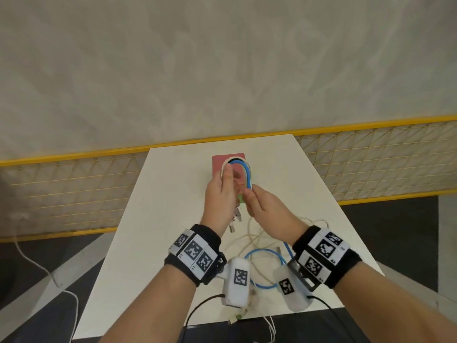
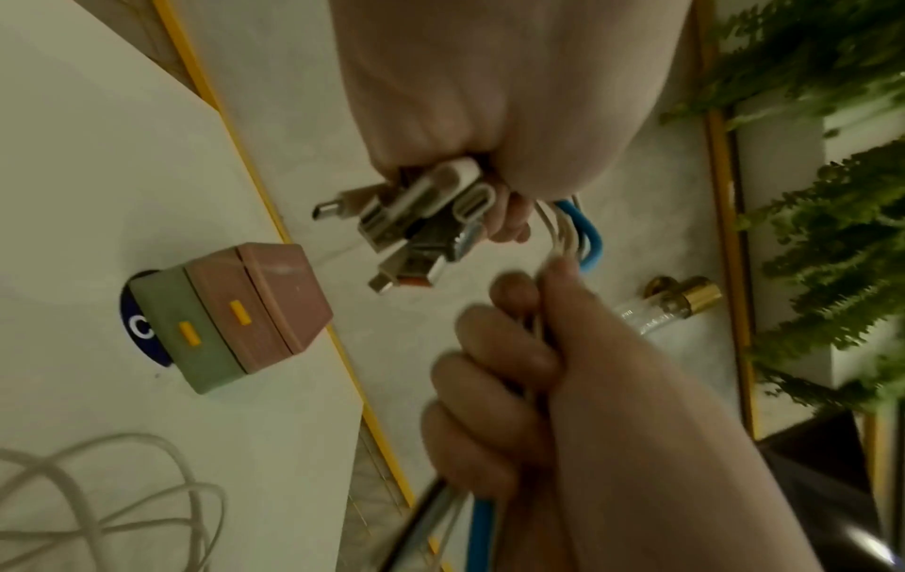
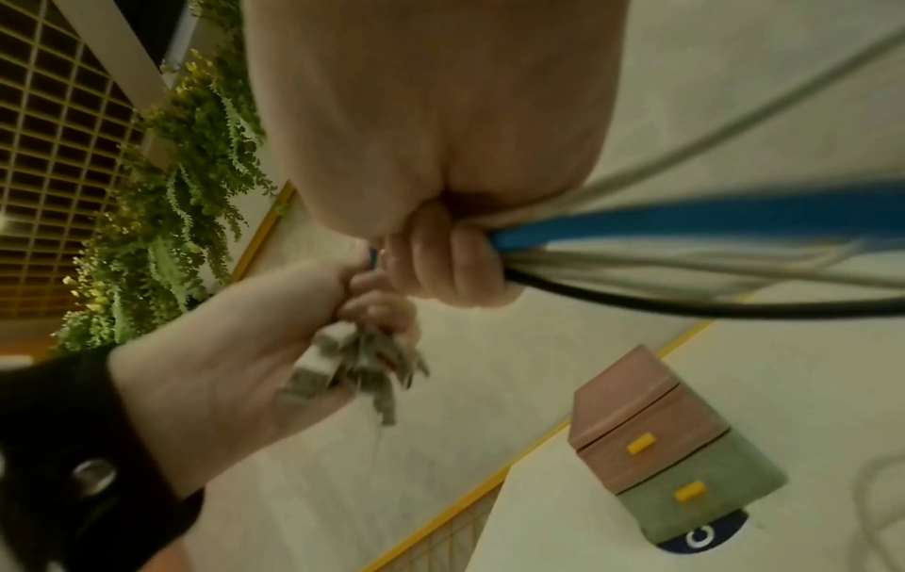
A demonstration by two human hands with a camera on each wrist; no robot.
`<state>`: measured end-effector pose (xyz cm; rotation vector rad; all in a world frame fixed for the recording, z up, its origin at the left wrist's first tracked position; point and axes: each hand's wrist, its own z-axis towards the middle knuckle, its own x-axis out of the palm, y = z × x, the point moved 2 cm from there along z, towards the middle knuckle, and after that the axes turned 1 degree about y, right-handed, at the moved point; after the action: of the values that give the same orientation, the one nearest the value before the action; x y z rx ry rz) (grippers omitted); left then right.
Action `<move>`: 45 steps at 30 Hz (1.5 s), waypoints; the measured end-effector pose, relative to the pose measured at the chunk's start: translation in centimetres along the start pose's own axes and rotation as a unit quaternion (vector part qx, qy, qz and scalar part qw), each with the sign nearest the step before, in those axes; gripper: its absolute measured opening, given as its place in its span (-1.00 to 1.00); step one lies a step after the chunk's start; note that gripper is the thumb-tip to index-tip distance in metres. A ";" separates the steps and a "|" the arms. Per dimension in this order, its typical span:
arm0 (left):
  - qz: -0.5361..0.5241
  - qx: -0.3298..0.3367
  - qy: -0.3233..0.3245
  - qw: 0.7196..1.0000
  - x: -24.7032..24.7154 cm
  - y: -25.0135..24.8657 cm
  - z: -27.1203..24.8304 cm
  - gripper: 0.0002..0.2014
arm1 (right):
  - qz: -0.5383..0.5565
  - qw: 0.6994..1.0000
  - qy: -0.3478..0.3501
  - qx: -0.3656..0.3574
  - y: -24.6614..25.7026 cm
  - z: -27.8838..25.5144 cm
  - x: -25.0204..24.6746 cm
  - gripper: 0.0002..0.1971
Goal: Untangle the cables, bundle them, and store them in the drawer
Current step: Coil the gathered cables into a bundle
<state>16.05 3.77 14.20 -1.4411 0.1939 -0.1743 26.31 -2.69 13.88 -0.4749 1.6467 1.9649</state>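
Both hands clutch the looped cables (image 1: pixel 243 169) (plugs dangling): left hand (image 1: pixel 220 194), right hand (image 1: pixel 265 206), above the table (image 1: pixel 153 243).

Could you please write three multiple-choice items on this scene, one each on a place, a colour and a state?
1. Where does the drawer box stand?
A. on the white table
B. on the floor
C. in a hand

2. What colour are the drawer handles?
A. red
B. yellow
C. black

3. What does the left hand do?
A. rests open
B. grips the connector ends
C. pulls a drawer

A: it sits on the tabletop. B: both tabs are yellow. B: fingers curl round the plugs, while the right hand grips the cables.
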 end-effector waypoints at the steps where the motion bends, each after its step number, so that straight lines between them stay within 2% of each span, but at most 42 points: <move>1: -0.023 -0.009 0.015 1.000 0.4 -0.2 -0.3 -0.59 | -0.003 1.000 -0.004 -0.003 0.3 0.1 0.3 -0.68; 4: -0.009 -0.023 0.041 0.999 0.5 -0.1 -0.4 -0.41 | -0.035 0.999 0.019 -0.015 0.8 0.4 0.4 -0.73; 8: 0.003 -0.018 0.037 0.999 0.0 0.4 -0.6 -0.51 | -0.091 0.994 0.048 -0.032 0.7 0.2 0.8 -0.82; 11: 0.025 -0.006 -0.041 0.999 -0.6 -0.3 -0.3 -0.62 | -0.096 0.991 0.057 -0.072 0.8 0.1 0.7 -0.75; 13: -0.015 -0.026 -0.101 0.994 -1.6 -0.8 0.5 -0.65 | -0.095 0.989 0.076 -0.081 0.6 0.0 0.5 -0.72; 15: -0.075 -0.046 -0.120 0.989 -2.6 -1.6 1.3 -0.62 | -0.080 0.990 0.096 -0.058 -0.2 -0.2 0.7 -0.65; 19: -0.215 -0.020 -0.061 0.975 -3.4 -3.8 1.9 -0.56 | 0.004 0.988 0.154 0.025 -2.5 -1.2 1.5 -0.58; 23: -0.249 -0.020 0.023 0.968 -4.4 -4.3 1.8 -0.62 | 0.014 0.984 0.171 0.050 -4.2 -1.7 0.9 -0.60; 26: -0.198 -0.052 0.098 0.974 -5.5 -3.7 1.5 -0.66 | 0.031 0.982 0.174 0.072 -4.9 -1.2 -0.9 -0.54; 29: -0.111 -0.099 0.136 0.980 -6.6 -2.4 1.2 -0.74 | 0.060 0.988 0.111 0.087 -5.2 -1.0 -2.9 -0.50; 31: -0.033 -0.141 0.161 0.976 -6.4 -1.5 0.5 -0.70 | 0.062 0.993 0.076 0.070 -4.3 -0.6 -3.5 -0.57; 33: 0.034 -0.167 0.193 0.966 -5.4 -0.8 -0.4 -0.56 | 0.058 0.995 0.065 0.051 -2.7 -0.1 -3.4 -0.70; 34: 0.064 -0.173 0.212 0.960 -4.7 -0.6 -0.9 -0.57 | 0.050 0.996 0.059 0.036 -2.0 0.3 -3.3 -0.66; 36: 0.114 -0.177 0.239 0.948 -3.5 -0.2 -1.7 -0.67 | 0.034 0.998 0.052 0.013 -1.1 1.0 -3.2 -0.60; 41: 0.195 -0.137 0.221 0.946 -3.2 0.8 -1.4 -0.78 | 0.021 0.999 0.050 -0.006 -0.2 1.3 -2.8 -0.76; 43: 0.205 -0.124 0.230 0.943 -3.2 0.8 -1.1 -0.79 | 0.020 0.999 0.039 -0.004 -0.3 1.3 -2.6 -0.83; 45: 0.172 -0.122 0.248 0.946 -3.0 0.6 -1.3 -0.79 | 0.029 0.999 0.020 -0.003 -0.2 1.5 -2.6 -0.79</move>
<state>12.79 3.34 13.58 -1.5626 0.9008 -0.2307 28.61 -1.63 15.47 -0.4774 1.6975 2.0140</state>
